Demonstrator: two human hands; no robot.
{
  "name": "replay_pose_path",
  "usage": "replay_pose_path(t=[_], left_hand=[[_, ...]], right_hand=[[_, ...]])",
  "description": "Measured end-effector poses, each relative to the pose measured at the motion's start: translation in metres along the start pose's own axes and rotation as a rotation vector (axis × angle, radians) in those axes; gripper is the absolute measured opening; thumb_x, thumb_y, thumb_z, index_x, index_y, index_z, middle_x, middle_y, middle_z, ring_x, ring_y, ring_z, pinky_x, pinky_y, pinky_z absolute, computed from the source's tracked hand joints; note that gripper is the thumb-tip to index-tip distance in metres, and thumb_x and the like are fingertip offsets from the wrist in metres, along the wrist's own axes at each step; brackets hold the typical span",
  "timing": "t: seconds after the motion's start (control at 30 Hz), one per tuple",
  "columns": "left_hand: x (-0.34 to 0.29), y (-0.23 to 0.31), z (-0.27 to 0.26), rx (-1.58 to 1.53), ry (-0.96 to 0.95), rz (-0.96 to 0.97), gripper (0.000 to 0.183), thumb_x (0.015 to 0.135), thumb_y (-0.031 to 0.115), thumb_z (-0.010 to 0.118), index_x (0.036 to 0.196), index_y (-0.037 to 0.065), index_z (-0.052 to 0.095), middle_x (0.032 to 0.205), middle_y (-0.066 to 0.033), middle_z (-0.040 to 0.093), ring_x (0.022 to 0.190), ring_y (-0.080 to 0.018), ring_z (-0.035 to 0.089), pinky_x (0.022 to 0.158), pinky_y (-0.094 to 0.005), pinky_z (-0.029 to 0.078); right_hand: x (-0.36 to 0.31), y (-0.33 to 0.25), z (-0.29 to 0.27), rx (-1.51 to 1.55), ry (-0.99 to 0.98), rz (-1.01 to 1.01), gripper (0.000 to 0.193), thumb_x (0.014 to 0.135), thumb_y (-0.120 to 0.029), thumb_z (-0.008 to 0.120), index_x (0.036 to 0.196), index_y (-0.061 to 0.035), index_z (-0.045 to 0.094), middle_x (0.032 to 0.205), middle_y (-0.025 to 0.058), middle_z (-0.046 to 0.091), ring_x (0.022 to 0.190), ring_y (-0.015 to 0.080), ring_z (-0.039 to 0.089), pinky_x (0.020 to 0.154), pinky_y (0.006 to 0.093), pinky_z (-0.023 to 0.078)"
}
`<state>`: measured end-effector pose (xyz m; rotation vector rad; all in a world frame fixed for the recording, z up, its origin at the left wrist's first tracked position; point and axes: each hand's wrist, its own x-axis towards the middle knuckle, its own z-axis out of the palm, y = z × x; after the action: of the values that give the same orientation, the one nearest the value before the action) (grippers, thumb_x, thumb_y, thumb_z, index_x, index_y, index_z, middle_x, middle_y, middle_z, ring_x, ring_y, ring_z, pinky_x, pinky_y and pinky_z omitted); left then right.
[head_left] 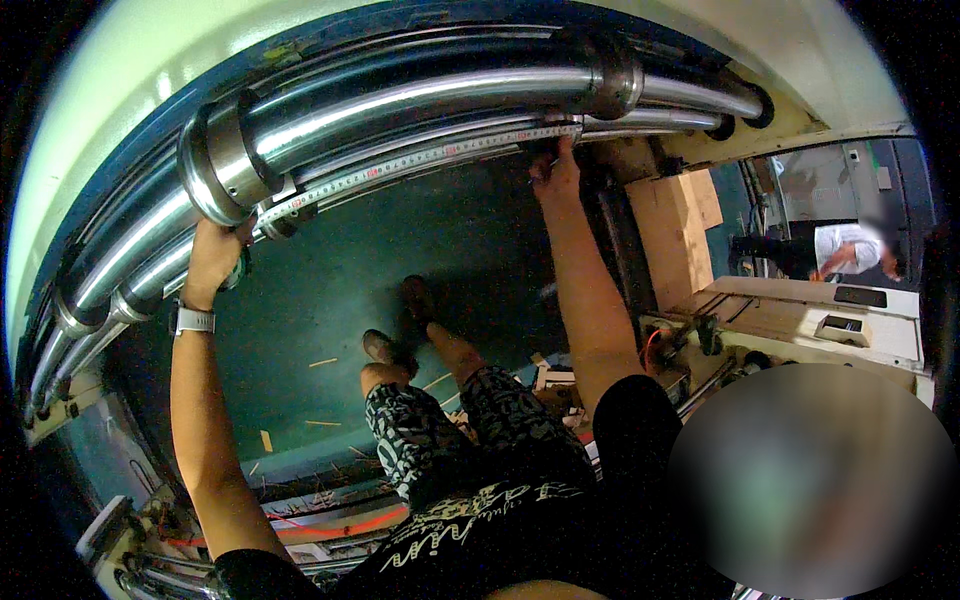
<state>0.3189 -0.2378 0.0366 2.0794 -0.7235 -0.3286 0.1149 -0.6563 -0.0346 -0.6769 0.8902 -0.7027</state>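
Observation:
A white steel tape measure (410, 158) is drawn out along the polished steel shafts of a machine. My left hand (218, 262), at the left under a wide metal collar (228, 160), is closed round the tape's dark green case (241, 268), mostly hidden by the fingers. At the tape's other end, my right hand (558, 180) is closed on the blade, thumb or finger pressed up near a second collar (615, 78). Parallel to the tape, just above it, runs the thick shaft (420, 95).
A green floor (310, 300) with scattered wood slivers lies under my feet. Right of my right arm stand a brown board (672, 235) and a pale machine panel (800, 330). Beyond, a person in a white top (848, 248) is at a distance. Machine parts and rods lie behind me.

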Motion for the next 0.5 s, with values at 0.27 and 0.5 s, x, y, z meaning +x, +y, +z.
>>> replay_pose_path(t=[0.27, 0.5], left_hand=[[0.000, -0.006, 0.002, -0.059, -0.018, -0.009, 0.013, 0.078, 0.004, 0.055, 0.089, -0.003, 0.056, 0.067, -0.0084, 0.057, 0.058, -0.0133, 0.052, 0.052, -0.0282, 0.041], [-0.007, 0.004, -0.003, 0.085, -0.011, 0.017, 0.017, 0.078, 0.006, 0.054, 0.093, -0.002, 0.056, 0.081, -0.0132, 0.061, 0.071, -0.0201, 0.057, 0.062, -0.0325, 0.044]], right_hand=[[0.008, -0.010, -0.016, -0.067, -0.002, 0.102, 0.026, 0.081, -0.036, 0.056, 0.075, -0.0114, 0.048, 0.060, -0.0007, 0.042, 0.048, 0.0106, 0.038, 0.039, 0.0255, 0.028], [0.019, -0.036, -0.030, -0.178, -0.165, -0.424, 0.023, 0.081, -0.027, 0.058, 0.073, -0.0116, 0.043, 0.062, -0.0010, 0.044, 0.051, 0.0097, 0.041, 0.041, 0.0246, 0.031]])
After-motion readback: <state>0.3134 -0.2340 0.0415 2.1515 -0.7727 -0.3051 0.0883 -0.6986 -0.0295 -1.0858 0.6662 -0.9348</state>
